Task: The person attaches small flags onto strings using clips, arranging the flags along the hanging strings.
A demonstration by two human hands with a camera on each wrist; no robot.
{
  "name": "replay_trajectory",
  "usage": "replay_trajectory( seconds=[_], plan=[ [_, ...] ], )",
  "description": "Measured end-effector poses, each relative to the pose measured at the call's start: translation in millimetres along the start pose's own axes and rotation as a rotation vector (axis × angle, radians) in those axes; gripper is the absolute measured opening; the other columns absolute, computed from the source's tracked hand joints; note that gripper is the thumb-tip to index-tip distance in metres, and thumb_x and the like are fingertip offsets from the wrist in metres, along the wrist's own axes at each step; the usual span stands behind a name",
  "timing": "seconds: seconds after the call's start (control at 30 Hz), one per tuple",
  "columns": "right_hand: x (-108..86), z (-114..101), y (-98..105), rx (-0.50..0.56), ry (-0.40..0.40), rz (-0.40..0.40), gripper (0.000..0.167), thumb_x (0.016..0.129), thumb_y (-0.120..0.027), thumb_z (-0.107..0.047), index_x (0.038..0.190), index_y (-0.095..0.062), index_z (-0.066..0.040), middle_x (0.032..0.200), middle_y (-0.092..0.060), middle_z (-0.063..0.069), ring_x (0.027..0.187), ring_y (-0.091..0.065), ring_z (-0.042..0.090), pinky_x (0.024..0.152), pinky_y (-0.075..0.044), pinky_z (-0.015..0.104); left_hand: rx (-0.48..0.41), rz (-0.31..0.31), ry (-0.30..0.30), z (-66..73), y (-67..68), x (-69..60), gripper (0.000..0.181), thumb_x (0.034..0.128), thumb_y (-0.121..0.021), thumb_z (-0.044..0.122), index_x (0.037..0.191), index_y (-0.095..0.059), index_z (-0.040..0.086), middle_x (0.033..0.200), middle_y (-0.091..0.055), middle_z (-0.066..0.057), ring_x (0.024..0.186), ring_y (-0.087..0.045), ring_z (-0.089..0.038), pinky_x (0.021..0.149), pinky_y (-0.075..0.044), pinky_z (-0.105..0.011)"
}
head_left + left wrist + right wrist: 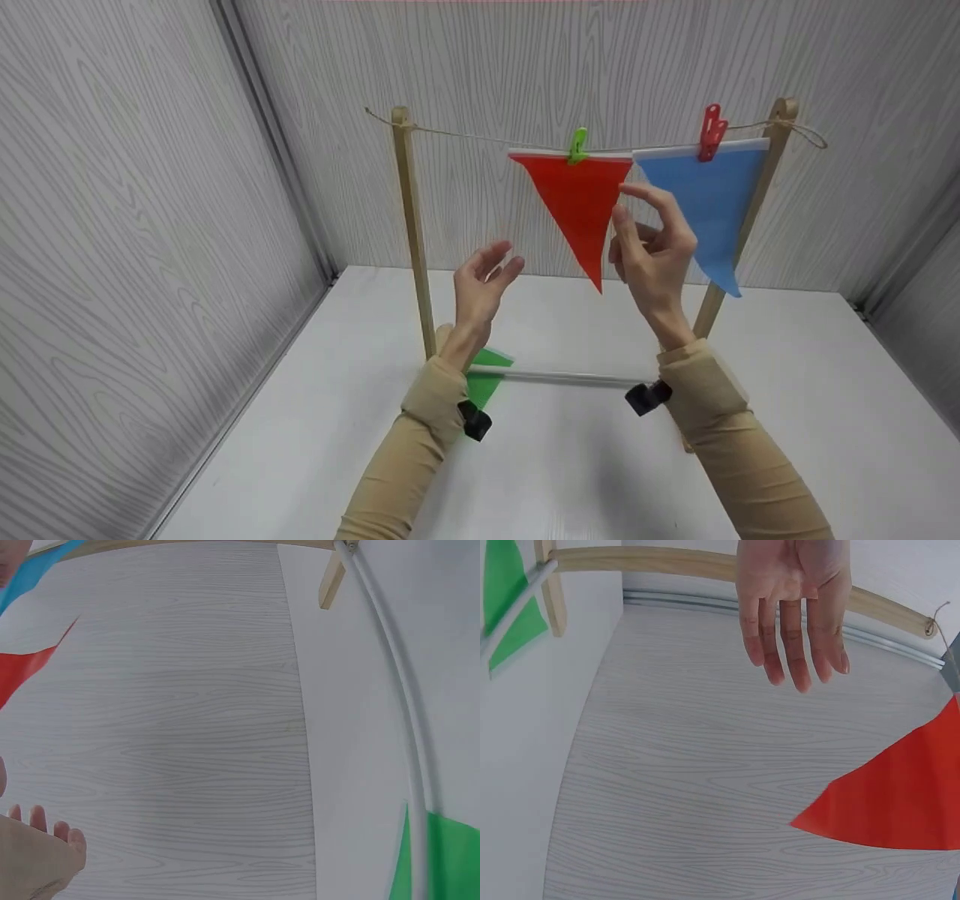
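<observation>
A red triangular flag (581,199) hangs from a string, held at its top by a green clothespin (577,147). To its right hangs a blue flag (709,195) under a red clothespin (712,133). My right hand (656,247) is raised at the red flag's right edge, thumb and index finger bent with a gap between their tips; whether they touch the flag is unclear. Left of the red flag and lower, my left hand (484,289) is held in the air with fingers loosely bent, holding nothing. The right wrist view also shows this left hand (795,615).
The string (480,136) is tied between a left wooden post (412,225) and a right wooden post (761,187). A white rod (570,376) joins the posts low down. A green flag (487,382) lies by its left end, partly hidden by my left arm.
</observation>
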State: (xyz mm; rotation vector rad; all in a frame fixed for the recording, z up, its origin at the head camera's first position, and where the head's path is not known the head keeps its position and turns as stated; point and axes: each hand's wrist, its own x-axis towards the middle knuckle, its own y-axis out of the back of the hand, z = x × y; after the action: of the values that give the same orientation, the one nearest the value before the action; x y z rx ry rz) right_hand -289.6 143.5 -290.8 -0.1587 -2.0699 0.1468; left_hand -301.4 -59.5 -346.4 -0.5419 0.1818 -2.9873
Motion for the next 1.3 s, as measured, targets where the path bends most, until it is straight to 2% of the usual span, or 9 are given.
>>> replay_trajectory(
  seconds=[0.23,0.3,0.57,0.67,0.77,0.9,1.0,1.13,1.3],
  plan=[
    [-34.1,23,16,0.054,-0.095,0.006,0.022,0.097,-0.061,0.0,0.116,-0.06,0.011,0.063,-0.06,0.011,0.044,-0.05,0.014,0.039,-0.041,0.017,-0.018,0.019,0.087,-29.8,11.4,-12.7,0.043,0.094,-0.07,0.01,0.133,-0.058,-0.003,0.139,-0.06,-0.019,0.138,-0.051,-0.03,0.116,-0.043,-0.035],
    [-42.8,29,21,0.058,-0.134,0.004,0.021,0.097,-0.06,0.001,0.115,-0.06,0.011,0.062,-0.06,0.01,0.045,-0.051,0.013,0.038,-0.041,0.017,-0.003,0.031,0.103,-39.2,14.6,-15.7,0.043,0.0943,-0.07,0.011,0.133,-0.058,-0.003,0.139,-0.06,-0.019,0.138,-0.051,-0.031,0.116,-0.043,-0.036],
    [-79.8,53,34,0.023,-0.247,-0.031,0.022,0.097,-0.062,-0.001,0.112,-0.059,0.015,0.089,-0.065,0.004,0.058,-0.061,0.007,0.048,-0.051,0.018,0.101,0.062,0.15,-69.1,27.0,-30.0,0.041,0.0958,-0.069,0.015,0.131,-0.059,-0.003,0.137,-0.061,-0.022,0.135,-0.054,-0.035,0.118,-0.04,-0.044],
    [-91.8,58,36,0.016,-0.324,-0.052,0.021,0.096,-0.063,0.001,0.112,-0.061,0.014,0.088,-0.066,0.001,0.063,-0.062,0.009,0.052,-0.055,0.02,0.188,0.028,0.15,-75.2,31.9,-33.4,0.039,0.0974,-0.067,0.016,0.13,-0.06,-0.003,0.134,-0.062,-0.022,0.131,-0.056,-0.035,0.116,-0.041,-0.047],
    [-101.2,64,37,-0.013,-0.411,-0.074,0.017,0.095,-0.063,0.002,0.11,-0.065,0.009,0.087,-0.066,-0.001,0.066,-0.063,0.011,0.056,-0.057,0.021,0.314,-0.048,0.16,-79.6,37.6,-36.0,0.036,0.0983,-0.065,0.017,0.128,-0.062,-0.003,0.13,-0.064,-0.022,0.125,-0.058,-0.035,0.111,-0.044,-0.048],
    [-112.7,71,38,-0.079,-0.55,-0.131,0.016,0.095,-0.064,0.001,0.11,-0.069,0.003,0.093,-0.068,0.008,0.071,-0.065,0.012,0.062,-0.06,0.023,0.483,-0.17,0.205,-84.5,45.1,-39.6,0.035,0.0983,-0.063,0.015,0.128,-0.062,-0.002,0.129,-0.064,-0.023,0.123,-0.058,-0.037,0.109,-0.045,-0.05],
    [-122.4,75,39,-0.111,-0.665,-0.2,0.018,0.095,-0.065,0.0,0.113,-0.069,0.002,0.099,-0.068,0.015,0.076,-0.067,0.014,0.068,-0.061,0.024,0.587,-0.236,0.235,-87.7,48.9,-43.4,0.035,0.0978,-0.063,0.014,0.129,-0.061,-0.002,0.129,-0.064,-0.023,0.126,-0.056,-0.039,0.109,-0.045,-0.051],
    [-134.5,81,42,-0.132,-0.784,-0.311,0.024,0.095,-0.066,-0.005,0.118,-0.067,0.003,0.106,-0.07,0.015,0.085,-0.07,0.014,0.078,-0.061,0.024,0.724,-0.295,0.224,-94.0,52.8,-49.2,0.029,0.0972,-0.06,0.008,0.124,-0.064,-0.004,0.123,-0.066,-0.022,0.118,-0.061,-0.037,0.103,-0.049,-0.05],
    [-146.4,89,48,-0.127,-0.849,-0.439,0.031,0.097,-0.066,-0.012,0.124,-0.063,0.004,0.12,-0.068,0.025,0.098,-0.072,0.017,0.088,-0.06,0.026,0.917,-0.318,0.208,-99.3,59.1,-55.5,0.022,0.0953,-0.056,-0.004,0.111,-0.07,-0.005,0.111,-0.071,-0.019,0.107,-0.067,-0.034,0.095,-0.054,-0.049]
  ],
)
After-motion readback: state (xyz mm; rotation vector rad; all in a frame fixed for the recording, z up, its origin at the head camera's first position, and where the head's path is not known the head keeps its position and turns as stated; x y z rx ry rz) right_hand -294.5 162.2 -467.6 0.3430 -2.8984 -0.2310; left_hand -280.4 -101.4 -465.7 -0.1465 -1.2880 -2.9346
